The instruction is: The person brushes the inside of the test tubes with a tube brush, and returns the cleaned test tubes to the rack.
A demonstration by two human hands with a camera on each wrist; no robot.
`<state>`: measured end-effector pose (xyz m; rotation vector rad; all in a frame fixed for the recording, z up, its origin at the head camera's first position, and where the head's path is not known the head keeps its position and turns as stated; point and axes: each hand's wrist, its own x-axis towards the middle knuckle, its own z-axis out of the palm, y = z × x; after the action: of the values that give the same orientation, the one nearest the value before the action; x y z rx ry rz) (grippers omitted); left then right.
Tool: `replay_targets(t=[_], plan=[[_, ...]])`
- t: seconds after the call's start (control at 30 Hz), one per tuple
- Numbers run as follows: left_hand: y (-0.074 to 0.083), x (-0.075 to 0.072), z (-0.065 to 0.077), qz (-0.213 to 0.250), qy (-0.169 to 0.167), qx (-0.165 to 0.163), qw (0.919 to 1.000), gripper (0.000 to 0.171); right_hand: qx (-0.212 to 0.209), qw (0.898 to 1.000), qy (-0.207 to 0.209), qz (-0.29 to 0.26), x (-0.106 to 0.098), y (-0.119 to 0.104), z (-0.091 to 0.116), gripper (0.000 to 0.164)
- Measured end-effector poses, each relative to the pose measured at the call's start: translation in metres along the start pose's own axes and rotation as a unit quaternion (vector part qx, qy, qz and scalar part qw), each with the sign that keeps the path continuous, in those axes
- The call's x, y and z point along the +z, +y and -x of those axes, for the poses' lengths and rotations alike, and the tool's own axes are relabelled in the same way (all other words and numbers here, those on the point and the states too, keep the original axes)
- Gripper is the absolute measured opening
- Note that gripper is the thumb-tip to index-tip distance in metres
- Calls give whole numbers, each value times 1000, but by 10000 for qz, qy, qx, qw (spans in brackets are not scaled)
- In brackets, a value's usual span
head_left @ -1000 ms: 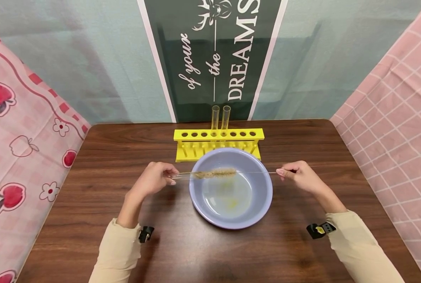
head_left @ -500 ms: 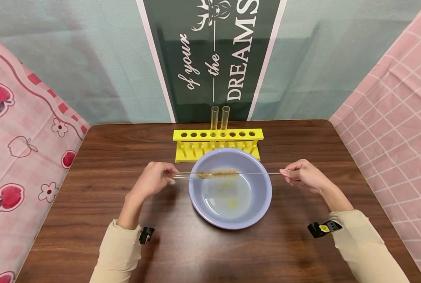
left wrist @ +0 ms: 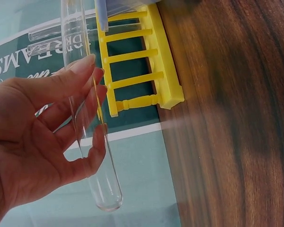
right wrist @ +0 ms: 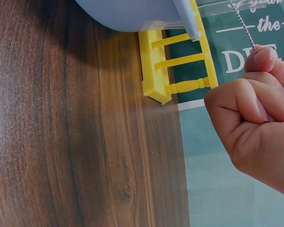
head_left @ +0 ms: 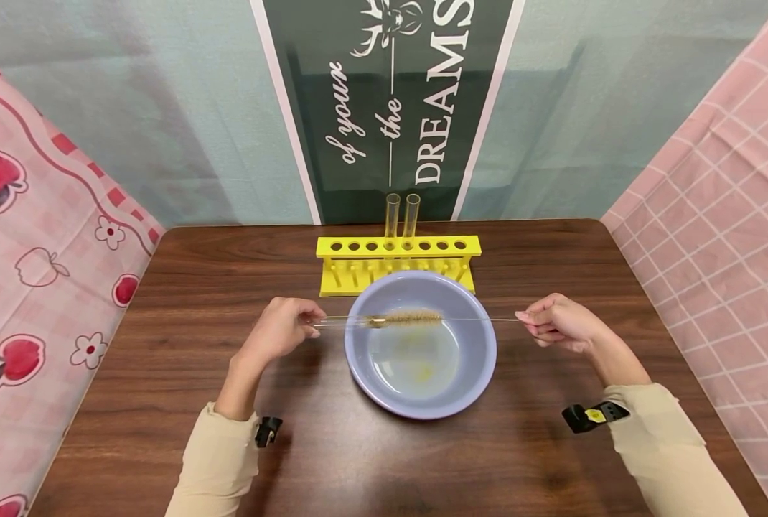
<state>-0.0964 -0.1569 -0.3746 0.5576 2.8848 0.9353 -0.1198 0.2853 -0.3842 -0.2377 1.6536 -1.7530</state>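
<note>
My left hand (head_left: pixel 285 324) holds a clear glass test tube (left wrist: pixel 107 191) between thumb and fingers, its rounded closed end pointing left and its mouth over the basin. A test tube brush (head_left: pixel 416 317) with tan bristles lies in line with the tube. The left end of the bristles is at the tube's mouth, and the rest shows outside it. On the right, my right hand (head_left: pixel 561 323) pinches the brush's thin twisted wire handle (right wrist: pixel 244 27) between thumb and forefinger, the other fingers curled. Below both hangs the lilac basin (head_left: pixel 420 409), holding cloudy water with yellowish patches.
Behind the basin stands a yellow test tube rack (head_left: pixel 352 248) with two upright glass tubes (head_left: pixel 392 215) in its middle holes. The basin overlaps the rack's front in the head view. All rest on a dark brown wooden table (head_left: pixel 184 323), with cloth hangings at the back and sides.
My right hand has moved a little to the right, drawing the brush along, so more bristles show outside the test tube. The left hand has stayed nearly still.
</note>
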Motion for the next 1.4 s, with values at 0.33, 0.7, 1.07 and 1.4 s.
replay_targets(t=[0.33, 0.7, 1.07, 1.4], plan=[[-3, -1, 1, 169, 58, 71, 9998, 17, -633, 9711, 849, 2140, 2, 2, 5, 31], [-8, -7, 0, 369, -101, 89, 9992, 16, -1707, 8941, 1706, 3774, 4, 3, 9, 23], [-28, -18, 15, 102, 325, -314, 9989, 17, -1712, 8966, 1947, 3590, -16, 13, 27, 22], [-25, -15, 10, 70, 922, -482, 9946, 19, -1619, 9047, 1859, 3475, -15, 19, 24, 23]])
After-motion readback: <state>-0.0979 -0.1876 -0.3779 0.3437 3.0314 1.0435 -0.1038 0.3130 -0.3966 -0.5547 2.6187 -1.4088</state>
